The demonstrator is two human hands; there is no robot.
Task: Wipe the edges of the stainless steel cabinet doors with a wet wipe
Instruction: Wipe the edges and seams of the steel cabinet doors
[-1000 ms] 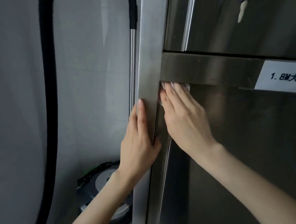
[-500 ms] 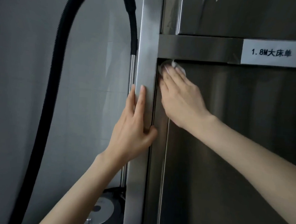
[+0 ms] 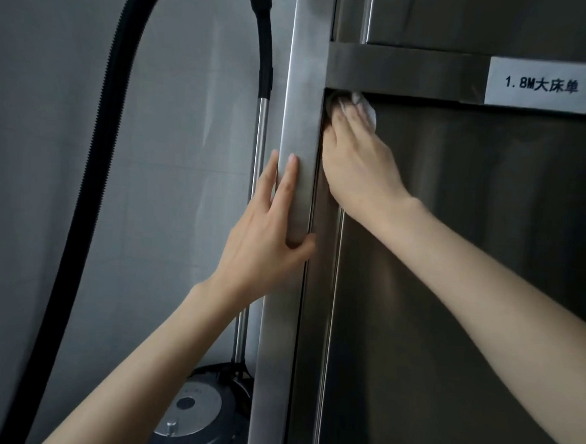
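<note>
Wet wipe (image 3: 367, 109) pressed under flat fingers of right hand (image 3: 353, 170) at top-left corner of lower cabinet door (image 3: 470, 267), just below crossbar (image 3: 407, 71). Left hand (image 3: 267, 234) laid flat on frame upright (image 3: 303, 85), holding nothing. Step: corner wipe. Next, prob.: wipe drawn along adjoining edge w/ firm pressure.

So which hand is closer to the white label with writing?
Right. The right hand presses the wet wipe at the top corner of the cabinet door, just below-left of the label; the left hand rests lower down on the side post.
</note>
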